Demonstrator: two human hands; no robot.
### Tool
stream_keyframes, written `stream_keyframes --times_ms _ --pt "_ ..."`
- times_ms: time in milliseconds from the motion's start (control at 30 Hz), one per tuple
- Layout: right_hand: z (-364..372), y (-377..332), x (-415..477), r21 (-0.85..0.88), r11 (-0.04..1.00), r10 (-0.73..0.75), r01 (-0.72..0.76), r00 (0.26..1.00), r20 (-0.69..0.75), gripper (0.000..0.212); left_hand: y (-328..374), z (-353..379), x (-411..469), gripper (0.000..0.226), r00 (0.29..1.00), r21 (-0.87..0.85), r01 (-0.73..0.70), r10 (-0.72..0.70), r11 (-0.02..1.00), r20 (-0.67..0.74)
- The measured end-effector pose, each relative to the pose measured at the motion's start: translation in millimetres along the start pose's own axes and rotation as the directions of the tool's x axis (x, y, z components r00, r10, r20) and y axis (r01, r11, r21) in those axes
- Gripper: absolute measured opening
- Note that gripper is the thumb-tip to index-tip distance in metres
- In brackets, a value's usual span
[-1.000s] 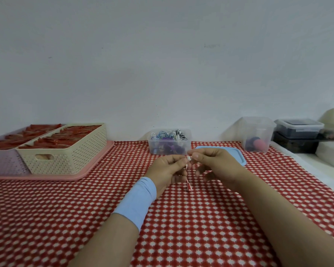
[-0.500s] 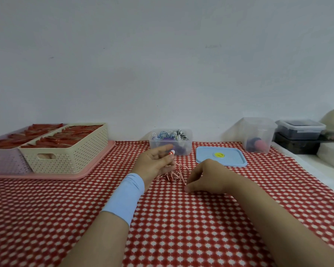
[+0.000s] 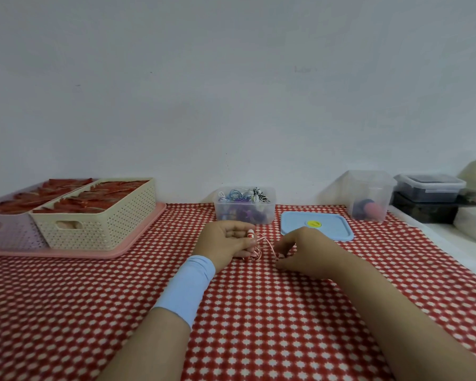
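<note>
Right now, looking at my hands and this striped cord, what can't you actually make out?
All in the head view:
Red-and-white cord: one end is hidden under curled fingers of the right hand.
Its bunched part is partly covered by the left hand.
Red contents of the cream basket: too blurred to name.
Lilac basket: cut off by the left edge.
Things in the clear tub: blurred by its cloudy wall.

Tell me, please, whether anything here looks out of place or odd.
Nothing is spilled or damaged. Only the red-and-white cord looks untidy, a loose tangle held by the left hand and right hand; the blue lid lies apart, covering nothing.
</note>
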State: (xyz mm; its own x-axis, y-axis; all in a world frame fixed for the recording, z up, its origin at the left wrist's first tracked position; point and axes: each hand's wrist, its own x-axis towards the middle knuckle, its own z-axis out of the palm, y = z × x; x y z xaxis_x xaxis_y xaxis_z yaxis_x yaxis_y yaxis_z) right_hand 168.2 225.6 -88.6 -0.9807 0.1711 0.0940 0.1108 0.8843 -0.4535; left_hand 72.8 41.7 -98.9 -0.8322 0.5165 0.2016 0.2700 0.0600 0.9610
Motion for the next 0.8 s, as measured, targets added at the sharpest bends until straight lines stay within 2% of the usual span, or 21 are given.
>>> stream_keyframes --times_ms 333,467,567,667,800 --pt "0.3 1.3 0.5 0.027 0.996 0.083 -0.083 0.996 -0.008 0.030 3.1 3.8 -1.6 0.026 1.000 0.065 0.012 -0.012 0.998 0.001" --pt "-0.7 1.5 0.4 -0.031 0.997 0.069 -0.069 0.998 0.001 0.017 3.7 4.0 -2.0 0.029 1.000 0.110 -0.016 0.016 0.994 0.003" --pt "-1.8 -0.8 2.1 -0.096 0.994 0.055 -0.052 0.998 0.026 0.013 3.7 3.5 -2.0 0.029 0.999 0.249 -0.040 0.042 0.968 -0.002" --pt "-1.8 -3.4 2.6 -0.130 0.990 0.059 -0.054 0.998 0.036 0.016 4.0 0.2 -1.2 0.034 0.992 0.443 -0.106 0.126 0.890 -0.016" --pt "-4.5 -2.1 -0.5 -0.089 0.994 0.061 -0.065 0.997 -0.054 0.022 9.4 -5.4 1.1 0.059 0.986 0.622 -0.147 0.166 0.769 0.028"
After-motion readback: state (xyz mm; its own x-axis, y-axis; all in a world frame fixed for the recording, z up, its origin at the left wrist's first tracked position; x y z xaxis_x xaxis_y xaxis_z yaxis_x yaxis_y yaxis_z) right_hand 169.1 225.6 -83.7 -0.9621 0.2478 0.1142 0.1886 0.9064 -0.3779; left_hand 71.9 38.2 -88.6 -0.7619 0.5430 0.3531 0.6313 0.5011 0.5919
